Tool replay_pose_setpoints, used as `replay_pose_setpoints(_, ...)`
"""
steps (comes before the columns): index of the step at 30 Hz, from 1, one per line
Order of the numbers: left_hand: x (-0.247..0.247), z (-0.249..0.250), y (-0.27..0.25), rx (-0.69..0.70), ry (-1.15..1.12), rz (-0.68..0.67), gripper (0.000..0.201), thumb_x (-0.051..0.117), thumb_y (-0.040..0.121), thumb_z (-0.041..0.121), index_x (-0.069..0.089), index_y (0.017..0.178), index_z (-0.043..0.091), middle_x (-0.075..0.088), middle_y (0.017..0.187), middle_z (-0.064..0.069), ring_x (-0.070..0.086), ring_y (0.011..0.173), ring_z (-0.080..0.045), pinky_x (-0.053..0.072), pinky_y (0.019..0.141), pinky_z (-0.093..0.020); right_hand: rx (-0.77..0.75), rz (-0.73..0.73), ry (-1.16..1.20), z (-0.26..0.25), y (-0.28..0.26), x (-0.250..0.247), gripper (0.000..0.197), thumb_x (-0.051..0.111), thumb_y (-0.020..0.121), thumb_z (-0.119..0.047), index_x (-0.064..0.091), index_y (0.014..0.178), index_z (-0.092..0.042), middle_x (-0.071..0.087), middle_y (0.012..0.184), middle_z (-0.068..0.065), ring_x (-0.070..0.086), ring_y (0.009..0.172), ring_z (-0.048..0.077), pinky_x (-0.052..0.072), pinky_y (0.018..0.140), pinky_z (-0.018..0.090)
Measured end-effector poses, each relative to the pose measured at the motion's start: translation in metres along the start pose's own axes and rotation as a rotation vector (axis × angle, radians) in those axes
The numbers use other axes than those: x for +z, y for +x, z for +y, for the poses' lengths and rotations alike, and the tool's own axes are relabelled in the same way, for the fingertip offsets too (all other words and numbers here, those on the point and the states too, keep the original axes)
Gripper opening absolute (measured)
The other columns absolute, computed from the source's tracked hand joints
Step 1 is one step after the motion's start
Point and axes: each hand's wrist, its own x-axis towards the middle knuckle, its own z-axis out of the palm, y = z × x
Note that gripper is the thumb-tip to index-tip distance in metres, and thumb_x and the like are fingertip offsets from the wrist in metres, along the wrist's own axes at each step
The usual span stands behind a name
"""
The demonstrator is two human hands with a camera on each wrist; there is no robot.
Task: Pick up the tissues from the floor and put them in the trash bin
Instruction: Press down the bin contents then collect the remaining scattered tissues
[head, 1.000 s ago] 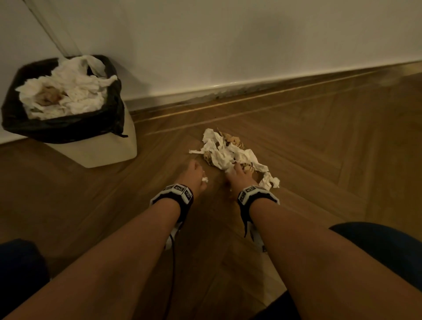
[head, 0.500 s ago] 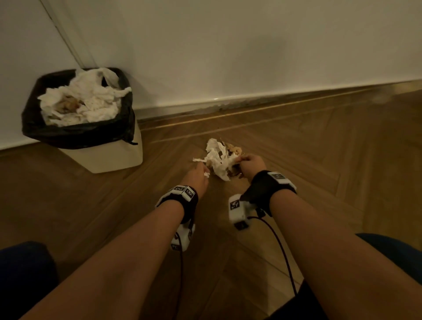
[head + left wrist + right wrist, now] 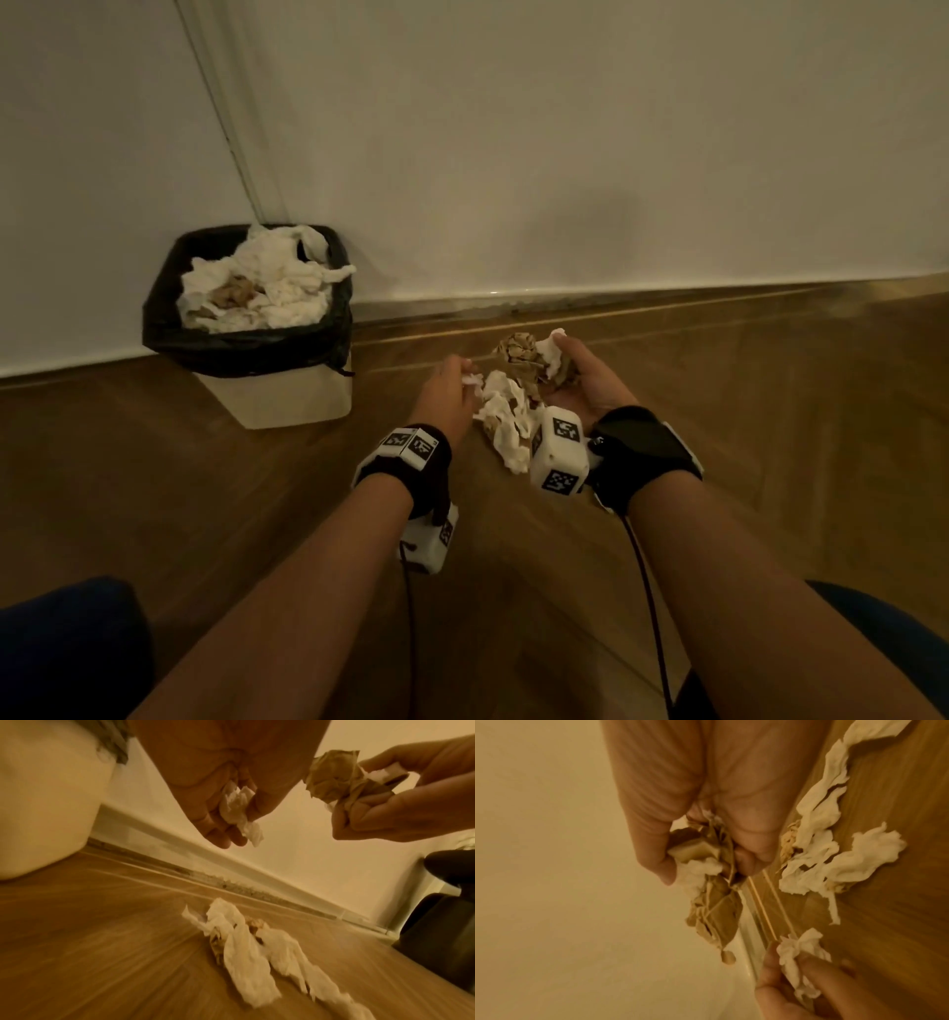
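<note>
**Tissues: partial pickup, carry to bin pending**

Brown-and-white crumpled wad gripped in right hand; small white scrap pinched in left hand. Remaining white tissues lie on wooden floor. Trash bin, nearly full, stands left. Next, likely: gather remainder, carry over bin, release.

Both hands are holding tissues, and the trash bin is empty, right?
Not quite. Both hands do hold tissues, the left hand a white scrap and the right hand a brown and white wad, but the trash bin is already heaped with tissues, as the head view shows.
</note>
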Motion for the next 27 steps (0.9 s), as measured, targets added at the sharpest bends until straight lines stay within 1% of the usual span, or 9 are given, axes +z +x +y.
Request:
replay_pose_setpoints(2, -0.014, 0.001, 0.0, 0.052, -0.014, 0.114, 0.019, 0.049, 0.092, 0.007, 0.053, 0.111, 0.007, 0.039, 0.127, -0.008, 0.05, 0.101, -0.014, 0.033, 0.09, -0.014, -0.051, -0.025, 0.016, -0.002, -0.002, 0.015, 0.033, 0.05, 0.095, -0.023, 0.057, 0.113, 0.004, 0.068, 0.105, 0.019, 0.067, 0.095, 0.026, 0.054, 0.087, 0.035)
replay_pose_setpoints(5, -0.04, 0.001, -0.001, 0.108, -0.03, 0.244, 0.019, 0.05, 0.092, 0.005, 0.058, 0.109, 0.009, 0.037, 0.123, -0.006, 0.041, 0.096, -0.005, 0.026, 0.09, -0.006, -0.122, -0.039, 0.032, -0.002, 0.002, 0.033, 0.021, 0.05, 0.095, -0.02, 0.06, 0.09, -0.002, 0.072, 0.073, 0.009, 0.07, 0.064, 0.015, 0.056, 0.058, 0.021)
replay_pose_setpoints(12, -0.11, 0.004, -0.004, 0.182, -0.103, 0.487, 0.019, 0.055, 0.089, 0.005, 0.064, 0.105, 0.011, 0.044, 0.113, -0.003, 0.043, 0.098, -0.005, 0.031, 0.088, -0.006, -0.123, -0.099, 0.056, 0.009, 0.018, 0.083, 0.019, 0.052, 0.094, -0.019, 0.056, 0.103, -0.004, 0.066, 0.093, 0.013, 0.069, 0.073, 0.018, 0.055, 0.063, 0.022)
replay_pose_setpoints(15, -0.143, -0.001, -0.005, 0.163, -0.081, 0.659, 0.019, 0.056, 0.089, 0.008, 0.065, 0.105, 0.011, 0.042, 0.117, -0.008, 0.04, 0.102, -0.007, 0.025, 0.094, -0.001, -0.109, -0.151, 0.045, 0.019, 0.024, 0.116, 0.016, 0.051, 0.095, -0.018, 0.056, 0.098, -0.003, 0.067, 0.086, 0.012, 0.07, 0.066, 0.017, 0.055, 0.059, 0.02)
replay_pose_setpoints(18, -0.177, -0.012, -0.002, 0.099, -0.092, 0.728, 0.02, 0.055, 0.092, 0.013, 0.065, 0.109, 0.016, 0.04, 0.12, -0.01, 0.046, 0.105, -0.013, 0.034, 0.1, -0.015, -0.094, -0.184, 0.021, 0.029, 0.032, 0.153, 0.016, 0.049, 0.096, -0.018, 0.057, 0.09, -0.005, 0.063, 0.083, 0.01, 0.065, 0.068, 0.017, 0.053, 0.055, 0.019)
replay_pose_setpoints(21, -0.209, -0.026, 0.003, 0.063, -0.053, 0.775, 0.021, 0.058, 0.09, 0.012, 0.065, 0.109, 0.014, 0.043, 0.117, -0.01, 0.045, 0.095, -0.008, 0.033, 0.091, -0.007, -0.077, -0.222, -0.01, 0.039, 0.044, 0.189, 0.024, 0.046, 0.097, -0.017, 0.056, 0.079, -0.005, 0.062, 0.071, 0.009, 0.062, 0.06, 0.015, 0.051, 0.051, 0.017)
replay_pose_setpoints(24, -0.237, -0.038, 0.014, 0.026, -0.013, 0.771, 0.019, 0.06, 0.088, 0.012, 0.067, 0.106, 0.015, 0.045, 0.112, -0.01, 0.047, 0.09, -0.01, 0.032, 0.08, -0.002, -0.079, -0.234, -0.024, 0.045, 0.064, 0.216, 0.05, 0.042, 0.099, -0.017, 0.061, 0.055, -0.005, 0.061, 0.047, 0.006, 0.062, 0.043, 0.014, 0.05, 0.044, 0.017)
replay_pose_setpoints(25, -0.246, -0.041, 0.02, 0.007, 0.012, 0.761, 0.018, 0.061, 0.088, 0.013, 0.067, 0.105, 0.016, 0.045, 0.111, -0.01, 0.047, 0.089, -0.011, 0.032, 0.08, -0.005, -0.075, -0.217, -0.057, 0.046, 0.073, 0.223, 0.05, 0.043, 0.099, -0.018, 0.062, 0.056, -0.004, 0.062, 0.048, 0.007, 0.063, 0.044, 0.015, 0.05, 0.045, 0.017)
replay_pose_setpoints(27, -0.263, -0.046, 0.031, -0.014, 0.058, 0.733, 0.019, 0.062, 0.087, 0.014, 0.067, 0.105, 0.017, 0.047, 0.113, -0.01, 0.05, 0.091, -0.014, 0.032, 0.082, -0.008, -0.065, -0.15, -0.164, 0.045, 0.095, 0.233, 0.03, 0.047, 0.097, -0.023, 0.061, 0.084, 0.001, 0.069, 0.074, 0.012, 0.067, 0.062, 0.021, 0.055, 0.061, 0.022)
